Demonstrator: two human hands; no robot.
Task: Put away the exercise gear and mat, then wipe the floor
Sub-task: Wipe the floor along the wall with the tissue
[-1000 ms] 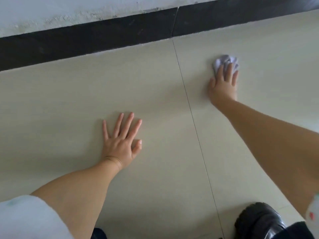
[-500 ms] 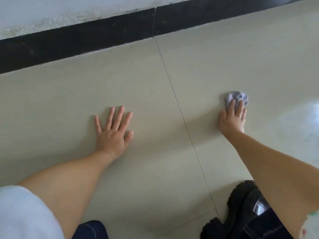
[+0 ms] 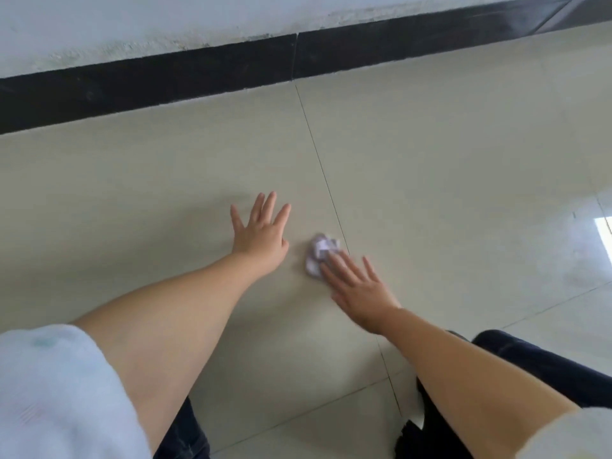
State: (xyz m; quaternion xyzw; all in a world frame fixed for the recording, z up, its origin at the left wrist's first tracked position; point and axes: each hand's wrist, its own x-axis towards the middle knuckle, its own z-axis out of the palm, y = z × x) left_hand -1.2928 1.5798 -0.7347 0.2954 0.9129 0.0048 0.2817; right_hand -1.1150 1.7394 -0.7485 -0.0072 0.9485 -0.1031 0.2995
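With no exercise gear or mat in view, the task is judged to be proceeding through its wiping stage: the right hand (image 3: 359, 286), fingers spread, is pressing the crumpled cloth (image 3: 319, 255) onto the floor (image 3: 447, 154) just beside the flat, splayed left hand (image 3: 261, 231).

Right hand (image 3: 359, 286) smeared by motion blur, fingertips covering the near edge of the crumpled cloth (image 3: 319, 255), cloth's folds too soft to read, both sleeves cut by the frame's lower corners, dark shoe (image 3: 427, 432) partly hidden behind the right forearm.
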